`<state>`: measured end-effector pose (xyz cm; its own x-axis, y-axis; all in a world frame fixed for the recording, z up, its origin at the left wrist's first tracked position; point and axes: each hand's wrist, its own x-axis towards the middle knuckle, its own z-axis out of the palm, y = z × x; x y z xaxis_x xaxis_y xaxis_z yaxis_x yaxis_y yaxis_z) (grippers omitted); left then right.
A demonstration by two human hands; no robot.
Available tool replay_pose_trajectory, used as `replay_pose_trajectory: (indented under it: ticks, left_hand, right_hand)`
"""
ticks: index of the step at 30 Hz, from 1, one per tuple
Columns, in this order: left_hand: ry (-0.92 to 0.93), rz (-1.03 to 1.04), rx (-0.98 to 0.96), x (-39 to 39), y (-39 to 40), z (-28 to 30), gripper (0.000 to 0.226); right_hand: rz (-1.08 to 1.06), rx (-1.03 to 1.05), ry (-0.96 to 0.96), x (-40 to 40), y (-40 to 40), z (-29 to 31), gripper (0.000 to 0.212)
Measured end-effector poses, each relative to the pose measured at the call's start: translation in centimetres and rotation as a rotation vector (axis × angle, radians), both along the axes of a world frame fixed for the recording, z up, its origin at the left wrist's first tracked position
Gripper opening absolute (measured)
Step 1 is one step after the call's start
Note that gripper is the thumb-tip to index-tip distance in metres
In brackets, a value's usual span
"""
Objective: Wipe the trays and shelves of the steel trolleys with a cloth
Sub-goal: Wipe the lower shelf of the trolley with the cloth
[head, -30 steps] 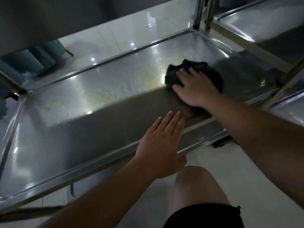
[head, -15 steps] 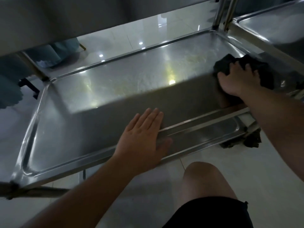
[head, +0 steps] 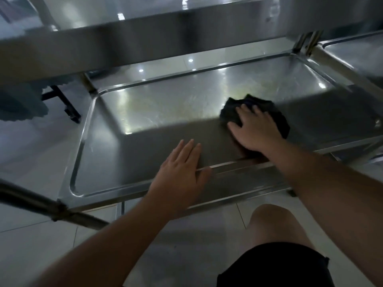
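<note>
One dark cloth [head: 275, 117], bunched, lying on the floor of the lower tray [head: 165, 104]; it sits under and just beyond the right hand [head: 256, 131], bulging out past the fingertips and to that hand's right side; right hand laid on top of it, palm down, fingers spread and fairly straight, pressing the cloth against the steel rather than gripping it.

One left hand [head: 180, 172], flat and released, fingers straight and close together, holding nothing; palm rests on the near rim of the same tray, fingertips reaching onto the tray floor; it lies to the left of the right hand and nearer the body, the two hands apart.

Trays counted: three in view; the lower tray under both hands; one upper shelf [head: 145, 44] above and beyond the hands, seen from below, blurred; one neighbouring tray [head: 356, 52] beyond and to the right of the right hand, only a corner showing.

Yellowish smears on the tray floor beyond the cloth; bright spots of reflected light on the steel to the left of the cloth.

One steel tube [head: 31, 201] of the frame to the left of the left forearm; one bare knee [head: 275, 222] with dark shorts [head: 275, 268] below the right forearm; pale tiled floor [head: 31, 245] under all.
</note>
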<state>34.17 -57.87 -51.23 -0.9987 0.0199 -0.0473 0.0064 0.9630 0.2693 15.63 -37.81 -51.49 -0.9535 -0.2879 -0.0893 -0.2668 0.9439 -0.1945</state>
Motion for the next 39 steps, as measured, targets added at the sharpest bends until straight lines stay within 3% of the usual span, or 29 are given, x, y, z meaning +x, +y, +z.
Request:
replay_pose_trajectory:
  ticks: [4, 8, 16, 19, 22, 24, 27, 29, 31, 34, 39]
  left_hand:
    - [-0.014, 0.253, -0.065, 3.5, -7.6, 0.3, 0.071]
    - [-0.001, 0.429, -0.055, 5.5, -10.9, -0.1, 0.072]
    - [0.094, 0.47, -0.053, 5.6, -10.9, -1.7, 0.07]
    - [0.102, 0.466, -0.059, 5.8, -10.9, -1.9, 0.07]
    - [0.11, 0.472, -0.05, 5.8, -11.0, -1.9, 0.069]
    - [0.113, 0.478, -0.052, 5.8, -11.0, -1.9, 0.07]
    - [0.119, 0.476, -0.064, 5.7, -10.9, -2.0, 0.072]
    - [0.117, 0.479, -0.068, 5.6, -10.8, -2.1, 0.072]
    - [0.113, 0.48, -0.073, 5.5, -10.8, -2.3, 0.072]
    - [0.119, 0.471, -0.074, 5.6, -10.8, -2.3, 0.076]
    - [0.173, 0.488, -0.008, 5.8, -11.1, -2.3, 0.087]
  right_hand:
    - [-0.311, 0.013, -0.017, -1.5, 2.7, 0.2, 0.076]
    - [-0.442, 0.017, -0.06, -0.1, -2.2, 0.4, 0.078]
    - [0.087, -0.076, -0.007, 9.4, -18.6, -0.5, 0.078]
    - [0.294, -0.06, -0.029, 9.7, -18.8, -0.5, 0.077]
    - [0.371, -0.039, 0.002, 7.6, -15.3, -0.4, 0.077]
    - [0.273, -0.03, 0.044, 5.6, -12.1, -0.5, 0.074]
    - [-0.129, -0.03, 0.092, 3.5, -7.7, -0.8, 0.075]
    - [-0.37, -0.012, 0.026, 3.2, -7.2, -1.0, 0.079]
    - [-0.435, -0.017, -0.023, 3.9, -8.8, -1.0, 0.079]
    - [-0.292, -0.062, -0.009, 6.0, -13.2, -0.7, 0.079]
    - [0.231, -0.082, -0.029, 11.2, -20.8, -0.4, 0.072]
